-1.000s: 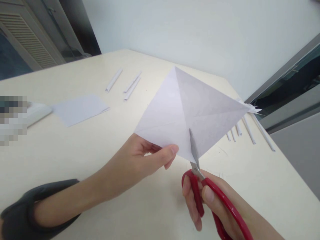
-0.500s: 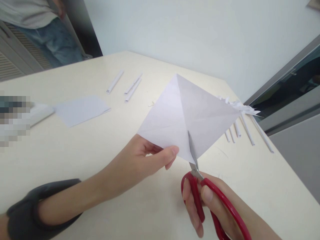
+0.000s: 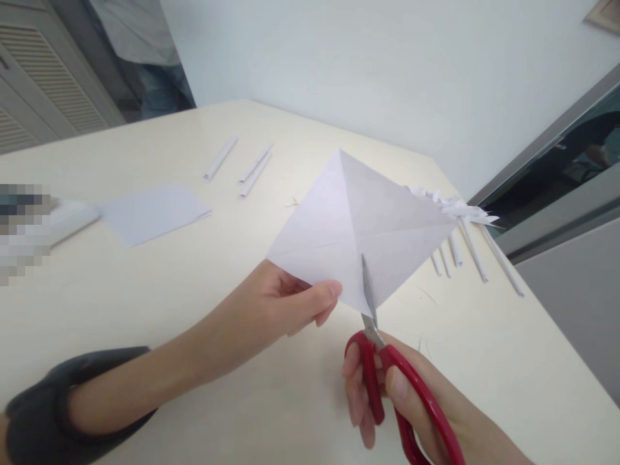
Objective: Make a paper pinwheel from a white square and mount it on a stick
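My left hand [image 3: 300, 300] pinches the near left edge of a white sheet of paper [image 3: 320, 219], thumb on top and fingers underneath. The sheet is held above the table like a diamond, with a crease running from its far corner to its near one. Red-handled scissors [image 3: 372, 332] are in my right hand [image 3: 407, 381], with thumb and fingers through the loops. Their blades straddle the paper at its near corner, one above the sheet along the crease, the other mostly hidden beneath it.
On the pale table [image 3: 232, 400] lie flat white paper [image 3: 157, 213] at left and several rolled paper tubes [image 3: 221, 157] at the back. More tubes [image 3: 475, 252] with shredded paper ends [image 3: 455, 203] lie at right. A person [image 3: 145, 45] stands beyond the table's far left.
The scissors and paper have shifted slightly left in view, with the blades in nearly the same place on the crease. The person in the background has moved away to the right.
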A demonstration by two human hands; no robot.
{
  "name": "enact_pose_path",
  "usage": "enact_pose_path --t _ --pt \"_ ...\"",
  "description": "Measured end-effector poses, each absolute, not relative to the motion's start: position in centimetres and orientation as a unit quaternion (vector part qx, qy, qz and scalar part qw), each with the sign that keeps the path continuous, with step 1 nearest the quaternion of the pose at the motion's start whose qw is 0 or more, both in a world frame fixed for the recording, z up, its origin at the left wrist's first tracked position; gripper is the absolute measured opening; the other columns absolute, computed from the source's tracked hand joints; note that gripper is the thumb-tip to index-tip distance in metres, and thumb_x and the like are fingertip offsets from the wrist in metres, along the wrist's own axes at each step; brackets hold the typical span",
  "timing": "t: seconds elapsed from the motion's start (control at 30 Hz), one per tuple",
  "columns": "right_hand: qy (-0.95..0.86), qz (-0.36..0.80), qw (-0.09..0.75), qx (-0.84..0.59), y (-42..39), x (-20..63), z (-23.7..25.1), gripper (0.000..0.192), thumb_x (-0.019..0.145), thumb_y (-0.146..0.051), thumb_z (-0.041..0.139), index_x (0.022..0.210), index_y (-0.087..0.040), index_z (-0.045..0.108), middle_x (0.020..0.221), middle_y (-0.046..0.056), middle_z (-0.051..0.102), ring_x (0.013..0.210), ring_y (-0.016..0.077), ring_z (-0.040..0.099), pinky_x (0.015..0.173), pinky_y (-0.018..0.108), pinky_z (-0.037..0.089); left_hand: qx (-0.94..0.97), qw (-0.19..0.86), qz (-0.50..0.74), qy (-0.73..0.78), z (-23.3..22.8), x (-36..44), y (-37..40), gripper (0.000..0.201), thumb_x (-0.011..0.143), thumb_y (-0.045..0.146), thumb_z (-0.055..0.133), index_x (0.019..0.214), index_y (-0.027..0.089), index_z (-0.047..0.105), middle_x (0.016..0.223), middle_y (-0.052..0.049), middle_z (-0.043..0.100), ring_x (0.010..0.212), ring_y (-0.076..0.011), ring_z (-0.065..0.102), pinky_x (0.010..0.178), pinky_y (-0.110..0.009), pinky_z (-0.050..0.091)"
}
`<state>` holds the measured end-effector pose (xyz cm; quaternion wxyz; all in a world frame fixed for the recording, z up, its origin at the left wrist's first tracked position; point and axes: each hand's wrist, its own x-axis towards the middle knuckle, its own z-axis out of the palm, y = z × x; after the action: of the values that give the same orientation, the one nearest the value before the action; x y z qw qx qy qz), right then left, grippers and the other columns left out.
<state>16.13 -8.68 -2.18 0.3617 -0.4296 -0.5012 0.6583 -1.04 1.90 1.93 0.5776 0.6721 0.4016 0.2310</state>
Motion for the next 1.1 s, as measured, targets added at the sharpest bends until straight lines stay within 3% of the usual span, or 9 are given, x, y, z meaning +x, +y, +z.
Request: enact_pose_path --t 0.2,0.33,0.63,0.73,1.1 --pt "-0.543 0.64 0.338 -0.426 -8.5 16.4 -1.3 0.041 0.09 -0.057 0.036 0.095 -0.018 0.047 0.081 0.004 0.053 0.067 0.0141 0.05 0.064 0.029 0.042 0.673 0.573 0.236 0.403 1.8 -0.9 1.7 0.035 0.081 0.029 0.048 0.047 0.017 0.045 0.042 0.006 0.033 0.042 -0.0072 0.03 0.044 -0.023 0.024" --pt "-0.546 0.626 0.32 -0.456 -8.5 16.5 -0.8 0.042 0.088 -0.058 0.04 0.099 -0.018 0.047 0.088 0.007 0.054 0.079 0.0182 0.052 0.071 0.031 0.045 0.679 0.576 0.22 0.398 1.8 -0.9 1.8 0.036 0.08 0.03 0.05 0.047 0.017 0.044 0.043 0.006 0.033 0.042 -0.0072 0.03 0.043 -0.023 0.024" --pt "-0.546 0.622 0.346 -0.441 -8.7 16.2 -1.9 0.042 0.089 -0.058 0.036 0.099 -0.019 0.047 0.087 0.007 0.055 0.075 0.0174 0.051 0.075 0.035 0.044 0.678 0.599 0.176 0.388 2.2 -1.2 2.2 0.032 0.079 0.028 0.051 0.049 0.017 0.047 0.045 0.006 0.038 0.044 -0.0068 0.035 0.043 -0.02 0.029" --pt "-0.532 0.63 0.364 -0.434 -8.6 16.0 -2.1 0.046 0.086 -0.062 0.036 0.098 -0.019 0.047 0.083 0.006 0.054 0.07 0.0163 0.05 0.07 0.033 0.044 0.679 0.591 0.185 0.395 2.1 -1.2 2.2 0.031 0.079 0.028 0.051 0.05 0.017 0.049 0.047 0.006 0.041 0.044 -0.0073 0.037 0.042 -0.02 0.03" --pt "-0.492 0.652 0.382 -0.433 -8.4 15.8 -2.6 0.04 0.091 -0.055 0.036 0.095 -0.018 0.05 0.079 0.004 0.055 0.068 0.0159 0.052 0.068 0.032 0.043 0.666 0.588 0.195 0.416 2.7 -1.1 1.7 0.033 0.079 0.022 0.053 0.048 0.016 0.048 0.044 0.008 0.037 0.043 -0.0053 0.034 0.044 -0.02 0.027"
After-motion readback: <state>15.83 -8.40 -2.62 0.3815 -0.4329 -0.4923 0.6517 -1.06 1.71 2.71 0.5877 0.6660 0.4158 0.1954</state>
